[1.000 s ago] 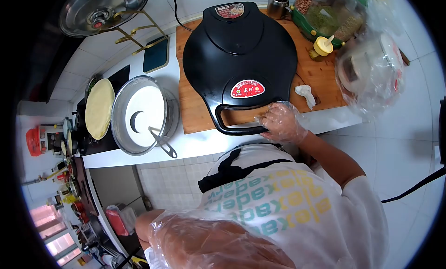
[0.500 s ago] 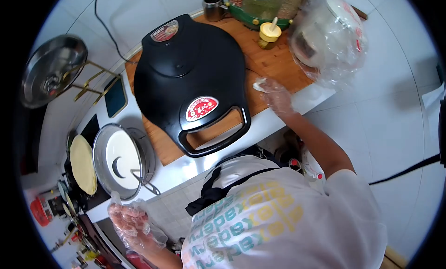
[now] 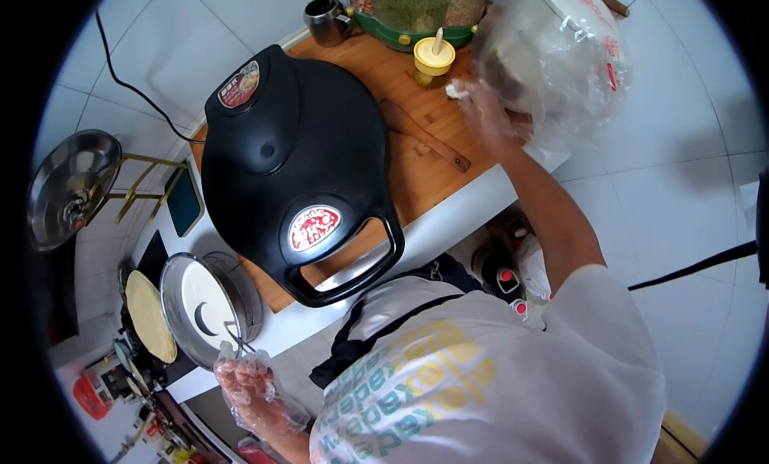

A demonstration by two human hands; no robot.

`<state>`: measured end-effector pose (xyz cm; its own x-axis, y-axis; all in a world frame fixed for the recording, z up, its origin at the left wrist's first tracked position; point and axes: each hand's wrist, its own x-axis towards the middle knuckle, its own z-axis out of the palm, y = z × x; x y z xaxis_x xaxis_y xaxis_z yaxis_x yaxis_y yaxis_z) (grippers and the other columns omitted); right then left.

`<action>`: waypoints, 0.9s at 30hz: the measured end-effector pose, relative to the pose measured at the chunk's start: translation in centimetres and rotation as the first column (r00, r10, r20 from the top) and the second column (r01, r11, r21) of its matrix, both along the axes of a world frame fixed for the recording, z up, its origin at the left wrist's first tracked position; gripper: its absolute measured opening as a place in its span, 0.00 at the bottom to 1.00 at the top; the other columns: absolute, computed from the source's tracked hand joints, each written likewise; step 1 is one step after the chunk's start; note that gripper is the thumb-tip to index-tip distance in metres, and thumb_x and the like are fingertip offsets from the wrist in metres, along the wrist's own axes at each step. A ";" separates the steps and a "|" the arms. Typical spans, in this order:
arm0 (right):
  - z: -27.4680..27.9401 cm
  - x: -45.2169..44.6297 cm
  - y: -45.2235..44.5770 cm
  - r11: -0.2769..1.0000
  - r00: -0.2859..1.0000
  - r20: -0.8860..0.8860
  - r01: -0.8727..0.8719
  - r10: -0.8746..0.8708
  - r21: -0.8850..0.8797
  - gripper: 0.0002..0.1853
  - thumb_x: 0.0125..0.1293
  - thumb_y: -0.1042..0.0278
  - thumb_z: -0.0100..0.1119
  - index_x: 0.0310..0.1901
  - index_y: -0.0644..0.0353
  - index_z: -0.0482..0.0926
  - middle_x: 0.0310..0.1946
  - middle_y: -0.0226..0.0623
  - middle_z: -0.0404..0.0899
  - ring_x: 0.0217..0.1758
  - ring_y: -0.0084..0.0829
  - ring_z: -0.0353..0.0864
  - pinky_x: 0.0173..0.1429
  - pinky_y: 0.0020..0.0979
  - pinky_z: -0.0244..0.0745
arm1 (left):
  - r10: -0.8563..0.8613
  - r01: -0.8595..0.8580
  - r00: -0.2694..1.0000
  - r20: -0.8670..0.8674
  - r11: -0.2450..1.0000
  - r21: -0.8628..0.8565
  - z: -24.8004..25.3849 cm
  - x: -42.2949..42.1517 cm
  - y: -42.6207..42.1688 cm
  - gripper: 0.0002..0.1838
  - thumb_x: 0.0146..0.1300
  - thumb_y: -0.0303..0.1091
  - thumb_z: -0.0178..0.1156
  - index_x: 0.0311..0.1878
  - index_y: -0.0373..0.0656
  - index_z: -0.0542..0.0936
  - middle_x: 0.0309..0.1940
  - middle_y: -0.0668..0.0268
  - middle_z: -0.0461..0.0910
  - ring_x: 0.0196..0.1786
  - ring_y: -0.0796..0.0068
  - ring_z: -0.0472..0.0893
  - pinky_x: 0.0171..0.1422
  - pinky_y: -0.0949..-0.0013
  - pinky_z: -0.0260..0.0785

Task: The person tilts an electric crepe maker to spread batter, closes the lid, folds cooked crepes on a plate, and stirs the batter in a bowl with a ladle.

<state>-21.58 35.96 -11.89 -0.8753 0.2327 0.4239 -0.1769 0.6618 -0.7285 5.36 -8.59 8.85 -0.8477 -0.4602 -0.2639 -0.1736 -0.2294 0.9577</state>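
Note:
My right hand (image 3: pixel 490 118), in a clear plastic glove, pinches a crumpled white wad (image 3: pixel 457 89), perhaps tissue or cloth. It is over the wooden board (image 3: pixel 420 183), beside a plastic-wrapped white container (image 3: pixel 553 71). A flat wooden spatula (image 3: pixel 428 137) lies on the board, left of this hand. My left hand (image 3: pixel 255 388), also in a loose clear glove, hangs by the counter edge with bent, slightly parted fingers. Nothing shows in it. Close above it is a steel pot (image 3: pixel 166 304) of white batter, with a ladle (image 3: pixel 234 333) inside; I cannot tell whether they touch.
A closed black electric griddle (image 3: pixel 320 135) covers much of the board. Behind stand a steel cup (image 3: pixel 327 22), a yellow-lidded jar (image 3: pixel 435 57) and a green-based grain container (image 3: pixel 416 33). At left are a round pale pancake (image 3: pixel 150 316) and a steel lid (image 3: pixel 74 190) on a rack.
My right hand has moved back across the board with the white wad, toward the wrapped container, uncovering the spatula. My left hand has come nearer the ladle handle. The camera view has shifted.

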 end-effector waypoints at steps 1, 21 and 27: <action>-0.4 -1.2 0.3 1.000 0.998 -0.061 -0.005 0.005 0.008 0.09 0.58 0.68 0.50 0.36 0.58 0.78 0.29 0.39 0.73 0.33 0.38 0.73 0.43 0.34 0.68 | -0.014 0.014 1.000 0.006 1.000 -0.009 0.0 -0.2 0.3 0.24 0.51 0.45 0.61 0.51 0.50 0.69 0.34 0.76 0.71 0.35 0.81 0.69 0.39 0.79 0.61; 5.9 6.3 0.6 0.961 0.916 0.346 -0.255 0.204 0.109 0.06 0.55 0.63 0.56 0.28 0.54 0.80 0.28 0.39 0.78 0.34 0.38 0.76 0.39 0.36 0.68 | -0.195 0.196 0.980 -0.049 0.981 0.004 0.4 -2.9 2.2 0.25 0.51 0.49 0.61 0.48 0.49 0.69 0.31 0.75 0.68 0.35 0.80 0.67 0.38 0.77 0.59; 1.3 -3.3 -6.1 0.967 0.931 0.339 -0.053 0.138 -0.249 0.10 0.57 0.72 0.56 0.42 0.60 0.78 0.28 0.33 0.76 0.28 0.23 0.74 0.30 0.25 0.70 | -0.161 0.163 0.985 -0.065 0.986 0.029 0.1 -2.6 3.3 0.22 0.52 0.49 0.61 0.47 0.49 0.69 0.30 0.74 0.69 0.34 0.80 0.68 0.37 0.77 0.58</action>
